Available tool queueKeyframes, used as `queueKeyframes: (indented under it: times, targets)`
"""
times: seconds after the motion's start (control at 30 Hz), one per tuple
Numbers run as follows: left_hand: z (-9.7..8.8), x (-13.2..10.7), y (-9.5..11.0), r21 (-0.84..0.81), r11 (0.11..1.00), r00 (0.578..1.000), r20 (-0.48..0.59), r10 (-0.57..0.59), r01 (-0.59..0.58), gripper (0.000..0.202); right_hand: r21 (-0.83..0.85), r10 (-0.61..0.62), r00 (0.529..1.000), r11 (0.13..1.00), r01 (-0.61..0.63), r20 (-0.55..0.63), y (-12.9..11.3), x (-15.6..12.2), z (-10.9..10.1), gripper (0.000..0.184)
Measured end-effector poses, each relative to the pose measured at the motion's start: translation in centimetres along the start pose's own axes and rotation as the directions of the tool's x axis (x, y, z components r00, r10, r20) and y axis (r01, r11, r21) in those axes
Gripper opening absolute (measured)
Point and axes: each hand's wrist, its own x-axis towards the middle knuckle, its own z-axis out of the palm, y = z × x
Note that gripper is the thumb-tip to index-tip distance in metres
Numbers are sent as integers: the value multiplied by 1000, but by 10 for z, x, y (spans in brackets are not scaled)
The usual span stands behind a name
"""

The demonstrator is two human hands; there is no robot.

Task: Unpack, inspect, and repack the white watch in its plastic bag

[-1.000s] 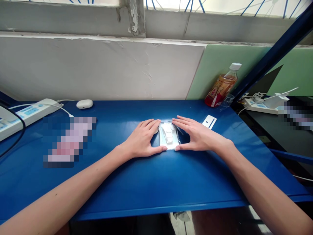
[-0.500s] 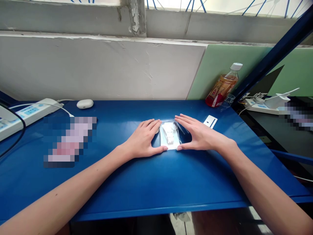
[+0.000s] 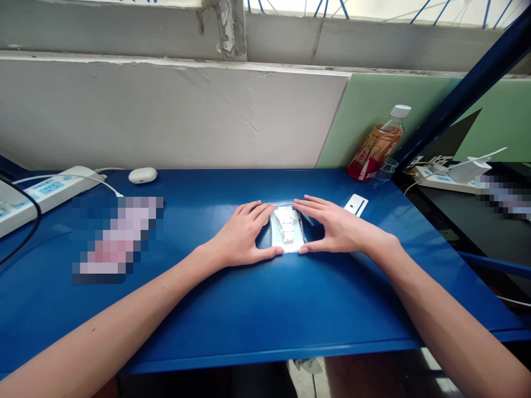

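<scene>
A small clear plastic bag [image 3: 287, 234] with several white pieces inside lies flat on the blue table [image 3: 265, 309]. My left hand [image 3: 241, 237] rests on the table at the bag's left edge, fingers stretched out and thumb touching its near corner. My right hand [image 3: 334, 228] mirrors it at the bag's right edge, fingers extended and thumb at the near right corner. Both hands frame the bag between them without lifting it.
A white slotted strip [image 3: 355, 204] lies just right of my right hand. A bottle of orange drink [image 3: 375, 146] leans at the back right. A white earbud case [image 3: 142, 175] and a power strip [image 3: 45, 190] sit at the back left. A blurred patch [image 3: 114, 239] lies on the left.
The hands have closed in slightly on the bag and the bag sits a little narrower between them; otherwise nothing has moved.
</scene>
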Motion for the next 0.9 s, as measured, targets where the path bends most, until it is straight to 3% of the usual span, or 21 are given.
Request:
queueKeyframes:
  times: [0.37, 0.7, 0.9]
  targets:
    - [0, 1, 1, 18, 1000, 1000, 10, 3, -3, 94, 67, 72, 997, 995, -74, 27, -4, 1, -3, 110]
    - [-1, -1, 3, 31, 999, 998, 53, -15, 14, 92, 35, 24, 1000, 999, -24, 10, -2, 0, -2, 105]
    - [0, 0, 3, 27, 999, 998, 57, -41, 39, 78, 14, -13, 994, 1000, 15, -111, 0, 2, -2, 74]
